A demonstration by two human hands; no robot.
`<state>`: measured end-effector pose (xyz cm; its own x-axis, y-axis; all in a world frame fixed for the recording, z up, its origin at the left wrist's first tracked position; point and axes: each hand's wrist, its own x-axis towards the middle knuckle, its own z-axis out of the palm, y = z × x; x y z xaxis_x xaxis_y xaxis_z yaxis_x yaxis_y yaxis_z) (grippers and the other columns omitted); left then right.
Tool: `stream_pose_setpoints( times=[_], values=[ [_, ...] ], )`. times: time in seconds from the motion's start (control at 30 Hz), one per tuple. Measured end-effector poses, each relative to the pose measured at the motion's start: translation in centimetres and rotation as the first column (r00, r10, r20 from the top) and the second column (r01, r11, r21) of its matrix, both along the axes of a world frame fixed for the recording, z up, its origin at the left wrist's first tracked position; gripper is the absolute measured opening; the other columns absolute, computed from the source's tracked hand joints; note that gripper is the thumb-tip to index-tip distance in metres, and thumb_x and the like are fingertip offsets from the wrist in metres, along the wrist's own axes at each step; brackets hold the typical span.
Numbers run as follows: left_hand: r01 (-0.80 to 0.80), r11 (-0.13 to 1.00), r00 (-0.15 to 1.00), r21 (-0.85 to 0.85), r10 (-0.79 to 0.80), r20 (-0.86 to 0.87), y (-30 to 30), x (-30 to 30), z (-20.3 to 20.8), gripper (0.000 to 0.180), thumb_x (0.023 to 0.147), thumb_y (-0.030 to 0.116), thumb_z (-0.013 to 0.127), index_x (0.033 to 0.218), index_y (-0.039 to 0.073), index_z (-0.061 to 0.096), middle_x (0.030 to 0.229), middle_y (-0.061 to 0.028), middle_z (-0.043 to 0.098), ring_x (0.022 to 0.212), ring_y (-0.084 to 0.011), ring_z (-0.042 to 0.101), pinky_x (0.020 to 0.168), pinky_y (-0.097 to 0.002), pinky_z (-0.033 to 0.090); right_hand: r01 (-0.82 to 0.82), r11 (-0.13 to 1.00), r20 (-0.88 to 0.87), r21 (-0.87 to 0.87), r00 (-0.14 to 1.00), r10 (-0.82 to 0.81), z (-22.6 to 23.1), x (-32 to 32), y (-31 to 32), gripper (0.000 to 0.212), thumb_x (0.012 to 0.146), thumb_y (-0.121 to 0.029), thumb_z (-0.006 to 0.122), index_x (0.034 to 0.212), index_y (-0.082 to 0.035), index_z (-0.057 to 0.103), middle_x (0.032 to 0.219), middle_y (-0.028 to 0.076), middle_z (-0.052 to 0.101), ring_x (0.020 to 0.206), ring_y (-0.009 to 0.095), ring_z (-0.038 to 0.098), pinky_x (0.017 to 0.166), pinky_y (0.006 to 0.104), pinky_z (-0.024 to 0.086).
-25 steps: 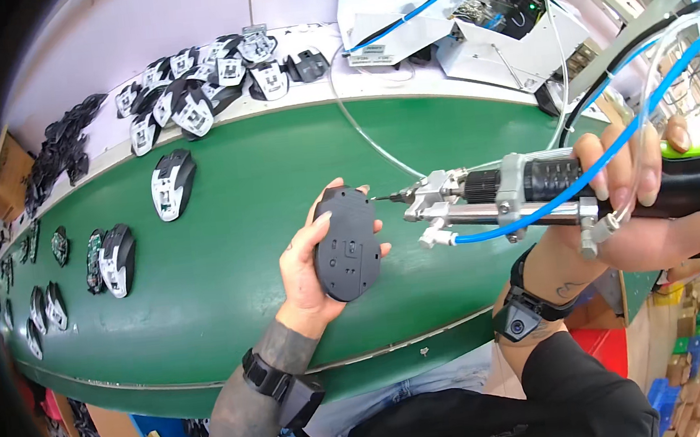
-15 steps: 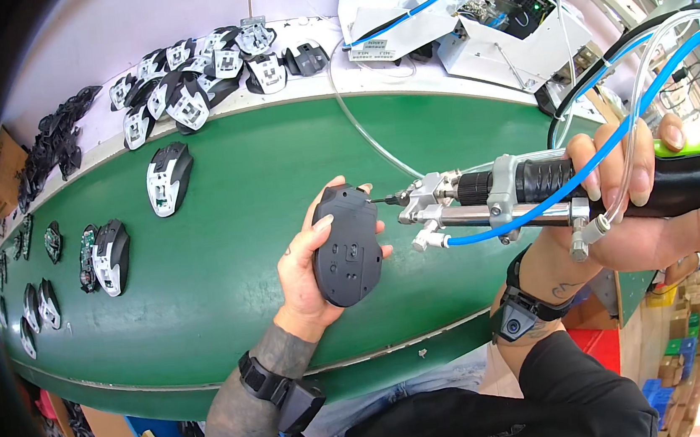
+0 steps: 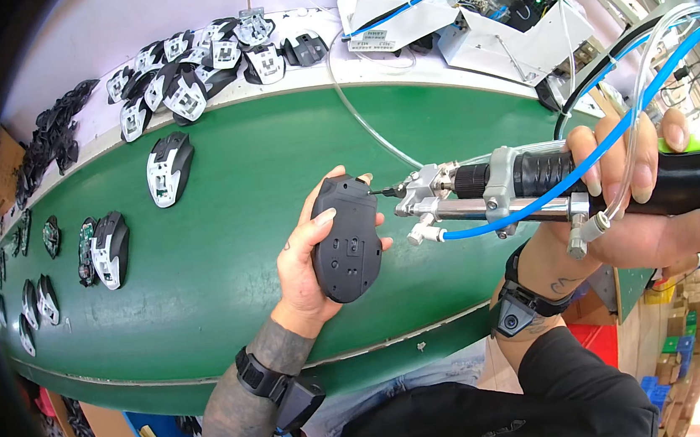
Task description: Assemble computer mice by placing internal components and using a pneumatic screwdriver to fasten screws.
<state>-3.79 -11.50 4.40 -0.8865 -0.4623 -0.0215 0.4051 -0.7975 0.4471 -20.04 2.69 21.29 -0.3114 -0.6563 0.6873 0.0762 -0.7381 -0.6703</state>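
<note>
Holding a black mouse [image 3: 349, 256] in the left hand [image 3: 296, 267], flat bottom turned up, long ends toward 12 and 6 o'clock. Clamped on it with the thumb at the 10 o'clock edge, fingertips poking out past the 3 o'clock edge. Held over the middle of the green bench [image 3: 229, 272], well in from the front edge [image 3: 388, 351] at 6 o'clock.

At 3 o'clock, gripping a big black power driver [image 3: 544, 173] with the right hand [image 3: 647, 236], fingers curled over its upper side. Pointing the thin tip [image 3: 380, 192] toward 9 o'clock, right up by the mouse's 1 o'clock edge. Cannot tell touching from nearly touching. Hands well apart, with shiny metal parts in between.

Above the driver, a blue hose [image 3: 582, 182] bending up toward 2 o'clock. At 12 o'clock, a clear tube [image 3: 355, 117] crossing the bench's far edge and cutting into the green room there.

Toward 9 o'clock, a wide green stretch for moving, as far as a black and white mouse [image 3: 110, 250] beside a circuit board [image 3: 86, 252]. At 10 o'clock, another mouse [image 3: 170, 170], near the far edge. At 11 o'clock, past that edge, a pile of mouse shells [image 3: 186, 91] on a white ledge [image 3: 396, 84]. Between 1 and 2 o'clock, an open white machine [image 3: 477, 54].
</note>
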Motion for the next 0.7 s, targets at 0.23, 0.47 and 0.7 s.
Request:
stream_pose_setpoints(
  times=[0.23, 0.47, 0.7],
  values=[
    [0.028, 1.000, 1.000, -0.014, -0.028, -0.002, 0.2, -1.0, 0.2, 0.061, 0.086, 0.024, 0.053, 0.141, 0.006, 0.034, 0.131, -0.0175, 0.047, 0.100, -0.0274, 0.059, 0.081, -0.0445, 0.056, -0.074, 0.997, -0.068, 0.023, 0.995, 0.075, 0.5, -0.9, 0.6, 0.072, 0.072, -0.060, 0.073, 0.111, -0.004, 0.049, 0.076, 0.001, 0.050, 0.064, 0.010, 0.046, 0.068, 0.0284, 0.040],
    [-0.164, 0.985, 0.935, -0.061, 0.175, 0.308, -1.4, -1.1, -0.6, 0.044, 0.091, 0.030, 0.052, 0.130, 0.008, 0.047, 0.121, -0.0122, 0.056, 0.101, -0.0256, 0.060, 0.080, -0.0442, 0.055, 0.229, 0.947, 0.125, 0.227, 0.957, -0.262, 2.5, -4.2, 3.7, 0.070, 0.074, -0.062, 0.067, 0.108, -0.004, 0.047, 0.075, -0.001, 0.049, 0.064, 0.009, 0.046, 0.067, 0.0265, 0.039],
    [0.007, 0.998, 0.983, 0.057, -0.017, 0.180, -0.2, -1.3, -1.1, 0.052, 0.088, 0.026, 0.053, 0.135, 0.007, 0.040, 0.119, -0.0157, 0.053, 0.094, -0.0288, 0.061, 0.078, -0.0461, 0.056, 0.051, 0.983, 0.118, 0.178, 0.990, -0.073, 0.0, -5.1, 1.7, 0.046, 0.083, -0.047, 0.062, 0.095, -0.006, 0.047, 0.072, 0.001, 0.048, 0.063, 0.014, 0.050, 0.066, 0.0288, 0.041]
  ],
)
